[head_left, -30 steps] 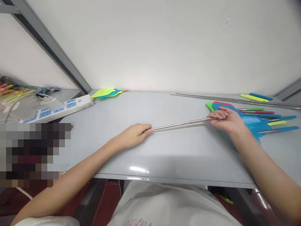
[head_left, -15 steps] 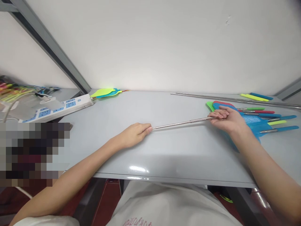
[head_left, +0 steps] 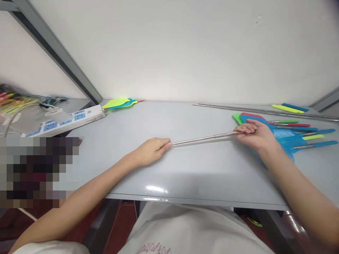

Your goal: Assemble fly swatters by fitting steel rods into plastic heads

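Note:
A thin metal telescopic rod [head_left: 201, 139] stretches between my two hands above the grey table, its right end slightly higher in the view. My left hand [head_left: 155, 151] is closed around the left end, thumb on top of it. Palm up, my right hand [head_left: 254, 134] has its fingers curled round the other end; the tip there is hidden. Beneath and beside that hand lies a pile of fly swatters with blue mesh heads [head_left: 284, 135], a red head and a green head, their coloured handles [head_left: 325, 144] pointing right.
Several long metal rods [head_left: 265, 112] lie along the wall, with yellow and blue handle sleeves [head_left: 287, 108] behind them. Yellow and blue swatter heads [head_left: 119, 103] rest at the back left, near a white power strip [head_left: 90, 114]. A metal frame post [head_left: 60, 53] rises at left.

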A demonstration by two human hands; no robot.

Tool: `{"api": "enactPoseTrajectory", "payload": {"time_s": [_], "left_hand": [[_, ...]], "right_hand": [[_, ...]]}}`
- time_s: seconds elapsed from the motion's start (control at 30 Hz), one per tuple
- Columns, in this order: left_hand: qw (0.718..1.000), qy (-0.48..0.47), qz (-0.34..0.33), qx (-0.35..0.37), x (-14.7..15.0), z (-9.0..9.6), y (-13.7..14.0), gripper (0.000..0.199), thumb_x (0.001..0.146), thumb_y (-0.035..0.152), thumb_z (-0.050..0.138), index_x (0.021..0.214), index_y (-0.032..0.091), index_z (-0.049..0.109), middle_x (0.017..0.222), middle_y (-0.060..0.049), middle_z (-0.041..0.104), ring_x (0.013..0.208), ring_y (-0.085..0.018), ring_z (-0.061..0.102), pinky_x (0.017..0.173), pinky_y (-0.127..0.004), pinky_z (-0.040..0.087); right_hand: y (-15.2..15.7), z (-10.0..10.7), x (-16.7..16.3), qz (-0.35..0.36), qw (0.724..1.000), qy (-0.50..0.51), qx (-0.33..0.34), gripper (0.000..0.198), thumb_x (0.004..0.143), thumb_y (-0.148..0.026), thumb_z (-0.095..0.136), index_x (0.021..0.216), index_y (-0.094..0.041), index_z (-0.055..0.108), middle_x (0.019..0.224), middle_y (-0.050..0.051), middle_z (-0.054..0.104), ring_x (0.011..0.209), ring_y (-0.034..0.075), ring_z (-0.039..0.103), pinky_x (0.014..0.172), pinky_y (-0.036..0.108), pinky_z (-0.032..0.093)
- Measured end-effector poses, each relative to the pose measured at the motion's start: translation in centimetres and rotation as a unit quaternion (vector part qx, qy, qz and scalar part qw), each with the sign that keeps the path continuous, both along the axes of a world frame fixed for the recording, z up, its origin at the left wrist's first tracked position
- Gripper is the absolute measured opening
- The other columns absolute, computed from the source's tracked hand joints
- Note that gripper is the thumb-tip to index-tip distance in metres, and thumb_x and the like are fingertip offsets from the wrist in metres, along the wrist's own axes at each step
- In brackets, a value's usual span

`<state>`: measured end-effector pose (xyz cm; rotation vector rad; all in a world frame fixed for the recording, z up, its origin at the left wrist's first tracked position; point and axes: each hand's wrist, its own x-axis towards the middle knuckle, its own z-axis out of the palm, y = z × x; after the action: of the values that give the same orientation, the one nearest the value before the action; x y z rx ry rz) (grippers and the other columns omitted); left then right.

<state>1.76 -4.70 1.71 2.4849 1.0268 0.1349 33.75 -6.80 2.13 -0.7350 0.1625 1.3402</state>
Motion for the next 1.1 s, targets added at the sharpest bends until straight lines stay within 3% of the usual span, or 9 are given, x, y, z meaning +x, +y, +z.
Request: {"api": "enactPoseTrajectory", "payload": {"time_s": [1.1], "left_hand": [[1.000,-0.013,0.006,-0.017,0.08,0.35,-0.11,0.036,0.085,0.041,0.020,0.061,0.019,0.034,0.054,0.002,0.038,0.051,-0.011,0.038,0.052,-0.024,0.029]], "right_hand": [[0.14,-0.53,0.24,0.041,0.997,-0.066,0.009,0.032,0.073,-0.005,0.031,0.057,-0.017,0.006,0.038,-0.006,0.015,0.031,0.006,0.017,0.034,0.018,0.028]]}}
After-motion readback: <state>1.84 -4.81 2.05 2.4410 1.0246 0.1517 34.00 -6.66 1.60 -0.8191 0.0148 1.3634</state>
